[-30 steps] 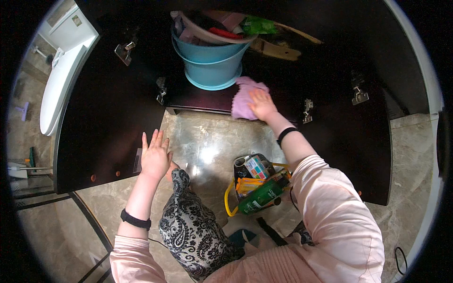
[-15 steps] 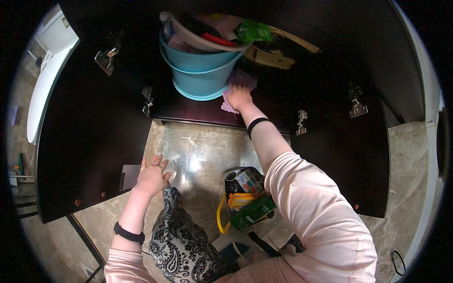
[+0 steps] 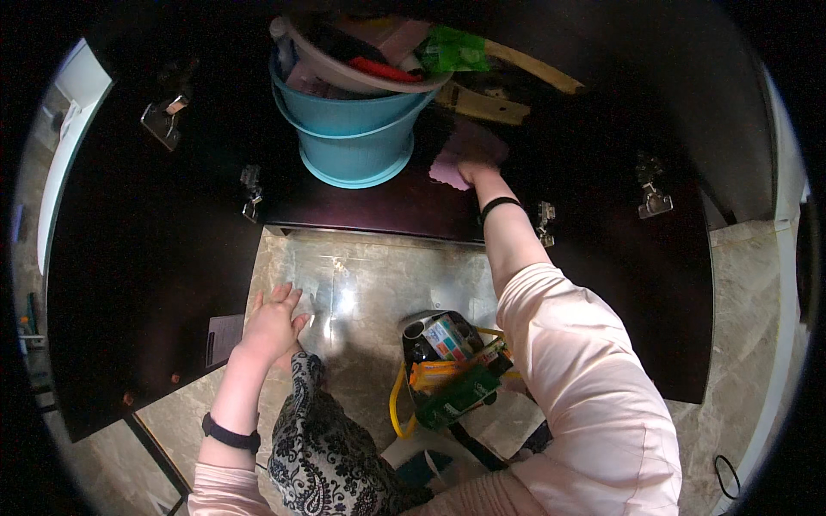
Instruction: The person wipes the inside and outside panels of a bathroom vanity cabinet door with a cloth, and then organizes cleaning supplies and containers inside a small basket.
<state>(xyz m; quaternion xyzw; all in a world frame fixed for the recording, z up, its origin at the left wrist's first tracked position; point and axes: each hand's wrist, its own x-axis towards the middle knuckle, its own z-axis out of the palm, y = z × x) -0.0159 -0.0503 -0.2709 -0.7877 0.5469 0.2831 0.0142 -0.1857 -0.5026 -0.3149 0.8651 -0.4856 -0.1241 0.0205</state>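
Inside the dark cabinet, my right hand (image 3: 482, 169) presses a pink cloth (image 3: 449, 165) against the dark cabinet floor (image 3: 361, 205). The fingers are in shadow, partly lost against the cloth. To the left of that hand stands a light-blue bucket (image 3: 354, 142). A pale basin (image 3: 320, 70) is set tilted in the bucket's top, holding red, black and other items. My left hand (image 3: 271, 327) lies over my knee in black-and-white patterned cloth (image 3: 314, 443), fingers stretched and apart, with nothing in it.
Two open doors (image 3: 129, 284) with metal hinges (image 3: 160, 122) flank the cabinet. Wooden-handled tools (image 3: 486, 107) and a green package (image 3: 456, 50) lie deeper inside. On the tiled floor, a container with a yellow handle (image 3: 397, 404) holds a green box (image 3: 465, 397) and several other items.
My right hand and the pink cloth have moved right, away from the bucket, uncovering more cabinet floor. My left hand stays over the knee. The whole view has shifted slightly.
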